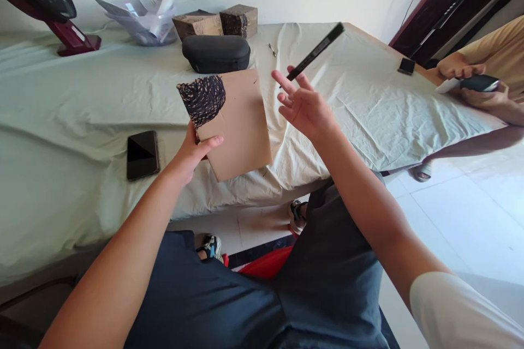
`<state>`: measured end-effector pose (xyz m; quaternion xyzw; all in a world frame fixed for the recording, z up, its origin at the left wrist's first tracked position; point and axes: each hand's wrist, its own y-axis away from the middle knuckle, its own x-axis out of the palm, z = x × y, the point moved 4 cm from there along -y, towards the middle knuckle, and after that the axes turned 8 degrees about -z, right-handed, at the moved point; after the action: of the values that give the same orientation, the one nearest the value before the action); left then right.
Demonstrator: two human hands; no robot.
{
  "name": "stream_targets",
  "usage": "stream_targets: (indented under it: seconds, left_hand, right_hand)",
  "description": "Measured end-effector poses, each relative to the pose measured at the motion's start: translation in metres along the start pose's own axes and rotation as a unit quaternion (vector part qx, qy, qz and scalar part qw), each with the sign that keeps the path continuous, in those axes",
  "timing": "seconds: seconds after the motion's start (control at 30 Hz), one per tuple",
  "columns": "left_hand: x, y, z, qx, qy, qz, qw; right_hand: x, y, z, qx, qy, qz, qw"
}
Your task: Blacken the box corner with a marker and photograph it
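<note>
- Nearest my camera: my lap in dark trousers, with a white sleeve at the lower right and both forearms reaching forward.
- My left hand is clamped on the lower left edge of a brown cardboard sheet, thumb lying across its face. The sheet is held tilted above the near edge of the table, its upper left corner covered in dense black scribble.
- My right hand is raised to the right of the sheet, palm toward me, fingers spread apart and loosely curled. A black marker slants up and right from the fingertips; I cannot tell whether the fingers actually grip it or merely touch its lower end.
- The table is covered with a pale green cloth. A dark phone lies flat on it, just left of my left hand.
- Beyond the sheet: a black case, two brown blocks, crumpled plastic and paper, and a fan's red base at far left.
- At the right edge another person's hands hold a dark object; a small black item lies near them.
</note>
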<state>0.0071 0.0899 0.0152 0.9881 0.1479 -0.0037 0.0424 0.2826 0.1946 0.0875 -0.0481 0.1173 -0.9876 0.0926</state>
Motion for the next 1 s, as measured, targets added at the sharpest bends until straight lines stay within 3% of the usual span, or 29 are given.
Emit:
stream_targets:
  seconds: [0.1,0.2,0.43,0.57,0.77,1.0]
  left_hand:
    - [0.007,0.003,0.001,-0.021,0.005,0.013,1.0]
    - [0.013,0.007,0.003,-0.033,-0.004,0.029,0.999]
    - [0.013,0.009,0.009,-0.047,-0.017,0.041,0.998]
    - [0.007,0.004,0.015,-0.057,-0.03,0.035,0.997]
    - [0.004,0.0,0.019,-0.07,-0.041,0.031,0.996]
    - [0.01,0.005,0.013,-0.064,-0.027,0.016,0.997]
  right_hand:
    - [0.02,0.019,0.027,-0.179,0.03,-0.004,0.983]
    - [0.042,0.04,0.033,-0.313,0.106,0.031,0.943]
    - [0.072,0.034,-0.003,-0.427,0.248,0.05,0.868]
    - [0.081,0.025,-0.009,-0.423,0.257,0.075,0.865]
    - [0.087,0.022,-0.011,-0.333,0.33,0.089,0.879]
    - [0.079,0.028,-0.002,-0.279,0.253,0.105,0.92]
